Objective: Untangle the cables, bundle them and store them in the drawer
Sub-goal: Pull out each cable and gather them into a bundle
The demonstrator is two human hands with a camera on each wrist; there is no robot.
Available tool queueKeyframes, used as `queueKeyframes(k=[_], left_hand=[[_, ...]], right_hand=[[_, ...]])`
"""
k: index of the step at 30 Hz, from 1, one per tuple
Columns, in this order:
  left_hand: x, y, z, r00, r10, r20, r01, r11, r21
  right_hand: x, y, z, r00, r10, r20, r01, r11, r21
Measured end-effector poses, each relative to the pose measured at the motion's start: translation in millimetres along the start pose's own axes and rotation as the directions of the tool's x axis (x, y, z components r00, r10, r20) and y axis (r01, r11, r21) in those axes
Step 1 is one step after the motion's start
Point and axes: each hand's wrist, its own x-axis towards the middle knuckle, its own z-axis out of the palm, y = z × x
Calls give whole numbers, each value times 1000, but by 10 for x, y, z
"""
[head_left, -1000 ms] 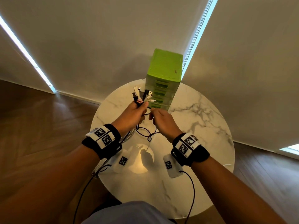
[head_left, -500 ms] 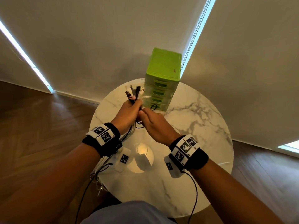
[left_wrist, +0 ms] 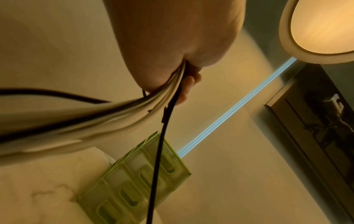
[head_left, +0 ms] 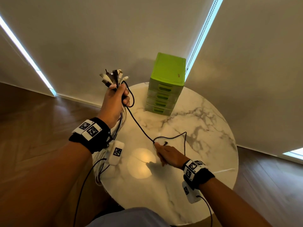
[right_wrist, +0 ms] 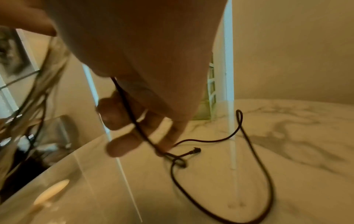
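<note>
While your left hand (head_left: 115, 102) is fisted round the cable bundle (head_left: 113, 78), plug ends fanning up and away from you to the left of the green drawer unit (head_left: 165, 84), your right hand (head_left: 167, 155) is low over the marble table (head_left: 205, 128), in front of the drawer unit and nearer to you, its fingertips (right_wrist: 168, 145) pinching the black cable (head_left: 139, 126) close to its free plug (right_wrist: 195, 150).

That black cable runs in a long slant from your raised fist down to your right fingertips, then loops out loosely across the marble and back. Watch the small loop right by the plug in the right wrist view: I reckon that if you pull now it could cinch into a knot, so ease it open first. The fist is crowded too, and a tug on the black line might drag a white strand out with it.

The bundle's long axis runs roughly upright through your fist, tails hanging down past your wrist and off the table edge on the side away from the drawer unit. Those dangling ends may snag the edge or the wrist camera lead.

All drawers look closed, so storage is some way off.
</note>
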Motion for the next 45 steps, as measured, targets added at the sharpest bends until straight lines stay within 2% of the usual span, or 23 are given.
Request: queueKeyframes(k=[2, 5, 7, 9, 11, 16, 18, 20, 22, 26, 30, 32, 36, 38, 41, 43, 45], left_hand=[[-59, -27, 19, 997, -40, 64, 38, 999, 36], [-248, -135, 93, 979, -92, 180, 45, 967, 251], [-382, -202, 142, 955, -138, 261, 45, 941, 335], [-485, -271, 190, 942, -186, 281, 82, 935, 344], [-548, -333, 233, 931, -238, 277, 149, 940, 307], [-535, -412, 275, 928, -294, 229, 258, 950, 174], [-511, -422, 267, 932, -297, 209, 291, 955, 58], [-494, -408, 263, 937, -302, 175, 319, 945, -76], [-485, -392, 260, 939, -308, 152, 329, 934, -140], [-535, -404, 273, 927, -309, 212, 321, 947, -24], [-554, -452, 282, 950, -259, 175, 268, 963, -30], [-553, -459, 278, 959, -242, 150, 249, 968, -30], [-574, -438, 302, 956, -247, 158, 243, 969, 44], [-573, -425, 313, 961, -233, 147, 230, 972, 39], [-536, -416, 298, 968, -218, 123, 222, 975, -19], [-503, -408, 274, 974, -200, 106, 202, 979, -4], [-448, -369, 250, 985, -172, 35, 171, 985, 9]], right_hand=[[78, -20, -99, 994, 20, -110, -31, 995, -99], [196, -245, -272, 931, -13, -366, -2, 999, -40], [248, -464, -352, 864, -38, -502, 64, 997, 35], [245, -707, -395, 818, -101, -566, 194, 975, 106], [228, -907, -400, 804, -159, -573, 309, 935, 173], [181, -1084, -287, 793, -319, -519, 467, 865, 183], [142, -1117, -239, 787, -366, -497, 503, 847, 173], [149, -1107, -196, 786, -360, -502, 513, 834, 205], [184, -1065, -176, 776, -308, -550, 520, 806, 283], [250, -1041, -274, 763, -172, -623, 486, 788, 378], [317, -971, -374, 749, -152, -645, 423, 860, 287], [281, -949, -344, 754, -208, -623, 444, 861, 250], [156, -1057, -251, 714, -438, -547, 557, 828, 65], [143, -1085, -220, 701, -506, -502, 585, 811, -1], [113, -1063, -190, 748, -500, -437, 565, 825, 24], [38, -1062, -123, 796, -455, -400, 539, 833, 125], [-13, -1012, -55, 843, -400, -360, 492, 843, 216]])
